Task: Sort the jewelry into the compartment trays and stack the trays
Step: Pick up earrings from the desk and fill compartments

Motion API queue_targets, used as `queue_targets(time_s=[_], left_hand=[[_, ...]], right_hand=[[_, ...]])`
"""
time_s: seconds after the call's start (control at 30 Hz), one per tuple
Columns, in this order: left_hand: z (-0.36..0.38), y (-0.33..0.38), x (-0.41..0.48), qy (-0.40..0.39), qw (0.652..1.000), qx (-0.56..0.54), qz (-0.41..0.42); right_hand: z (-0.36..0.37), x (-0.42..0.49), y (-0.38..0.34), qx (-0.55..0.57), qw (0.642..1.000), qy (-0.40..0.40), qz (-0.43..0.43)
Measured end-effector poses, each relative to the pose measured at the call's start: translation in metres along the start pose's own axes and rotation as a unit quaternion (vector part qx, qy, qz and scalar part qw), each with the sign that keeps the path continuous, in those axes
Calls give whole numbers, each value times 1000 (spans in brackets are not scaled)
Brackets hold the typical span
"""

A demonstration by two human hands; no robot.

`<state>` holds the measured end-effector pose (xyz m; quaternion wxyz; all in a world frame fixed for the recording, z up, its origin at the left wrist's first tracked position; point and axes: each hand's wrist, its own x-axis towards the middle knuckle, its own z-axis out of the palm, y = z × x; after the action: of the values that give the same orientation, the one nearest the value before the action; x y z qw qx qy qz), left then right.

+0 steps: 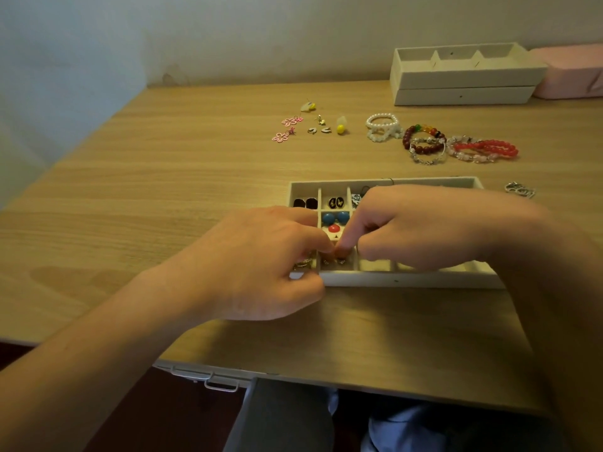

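A white compartment tray [408, 279] lies in front of me, holding dark earrings [305, 203], blue studs [335, 218] and a red stud [333, 228]. My left hand [257, 265] curls over its front left corner, thumb against the front wall, index tip down by a small gold earring [326, 261]. My right hand [421, 226] reaches in from the right, its index and thumb pinching at a second gold earring [341, 261] in the same front compartment. Rings [303, 263] show under my left fingers. Loose earrings [306, 125] and bead bracelets [456, 145] lie beyond the tray.
Two stacked white trays [463, 83] stand at the back right beside a pink box [574, 73]. A silver piece [520, 189] lies right of the near tray. The wooden table [163, 190] meets the wall at the back; its front edge is near my lap.
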<state>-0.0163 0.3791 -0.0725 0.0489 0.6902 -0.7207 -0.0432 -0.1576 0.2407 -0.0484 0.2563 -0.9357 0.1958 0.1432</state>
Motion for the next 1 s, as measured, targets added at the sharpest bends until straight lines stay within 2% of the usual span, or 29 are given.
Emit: queue_targets(time_s=[0.1, 0.2, 0.3, 0.4, 0.53, 0.63, 0.73, 0.9, 1.0], left_hand=[[-2, -1, 0, 5, 1000, -21, 3], [-10, -14, 2, 63, 990, -122, -18], [-12, -33, 10, 133, 968, -194, -82], [-5, -50, 25, 167, 951, -200, -168], [-2, -67, 50, 203, 928, -216, -226], [0, -82, 74, 218, 903, -242, -281], [8, -102, 95, 235, 877, -251, -336], [21, -131, 125, 242, 854, -211, -409], [27, -141, 142, 200, 866, -173, -423]], right_hand=[[-4, -6, -2, 25, 999, 20, -17], [-8, -9, 1, 110, 988, 110, -20], [-7, 0, 9, 155, 968, 193, -43], [-5, 14, 15, 167, 956, 237, -50], [-10, 30, 26, 183, 942, 279, -22], [-24, 38, 32, 155, 937, 313, 13], [-43, 51, 41, 147, 937, 312, 52], [-67, 92, 58, 160, 935, 307, 82], [-74, 125, 65, 146, 942, 289, 90]])
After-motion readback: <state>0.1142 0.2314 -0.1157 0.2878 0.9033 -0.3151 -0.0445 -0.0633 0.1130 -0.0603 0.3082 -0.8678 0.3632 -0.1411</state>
